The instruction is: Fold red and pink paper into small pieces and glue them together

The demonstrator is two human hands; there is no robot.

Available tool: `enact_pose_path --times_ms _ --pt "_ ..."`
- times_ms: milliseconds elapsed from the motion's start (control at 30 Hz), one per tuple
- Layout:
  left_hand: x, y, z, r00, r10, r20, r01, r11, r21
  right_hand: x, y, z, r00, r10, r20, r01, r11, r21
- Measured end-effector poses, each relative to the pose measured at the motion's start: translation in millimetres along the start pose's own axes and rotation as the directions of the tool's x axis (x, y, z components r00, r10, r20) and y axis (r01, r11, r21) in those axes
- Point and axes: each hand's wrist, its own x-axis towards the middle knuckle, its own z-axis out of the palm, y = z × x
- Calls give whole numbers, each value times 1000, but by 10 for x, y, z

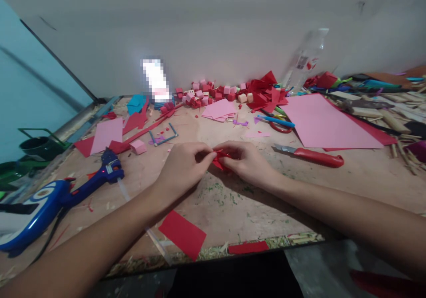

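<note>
The head view shows the near edge of the surface (239, 220), rough with straw-like shavings. One flat red strip (248, 247) lies along it; one red paper rectangle (183, 234) lies to the strip's left, overlapping the shavings. Between this edge and the hands runs a stretch of wood specked with green crumbs. The left hand (193, 160) and right hand (244, 160) meet at the fingertips, both pinching one small folded red paper piece (221, 161); I cannot tell whether it touches the wood. Left of them lies one hard blue glue gun (109, 167) fed by a translucent stick. Right, with bare wood between, lies one knife (317, 157), smooth red handle outward, metal blade toward the right hand. Farther, three thin sticks (166, 140) make an open-sided frame, and one large pink sheet (333, 120) covers part of a red sheet (379, 134). At the far edge heap small pink and red paper cubes (213, 93), too overlapped to count, and one clear plastic bottle (306, 63) stands near the grey wall (226, 23).
</note>
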Motion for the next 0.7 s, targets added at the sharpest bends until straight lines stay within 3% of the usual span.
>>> enact_pose_path --times_ms 367,567,700 --pt "15 -60 15 1000 5 6 -6 993 120 -35 -90 -54 997 25 66 -29 997 65" --pt "11 -45 3 999 -32 -5 32 999 -28 11 -88 -97 976 206 69 -218 918 332" --pt "14 -64 4 999 24 -41 -25 999 -27 36 -90 -111 965 252 78 -263 901 344"
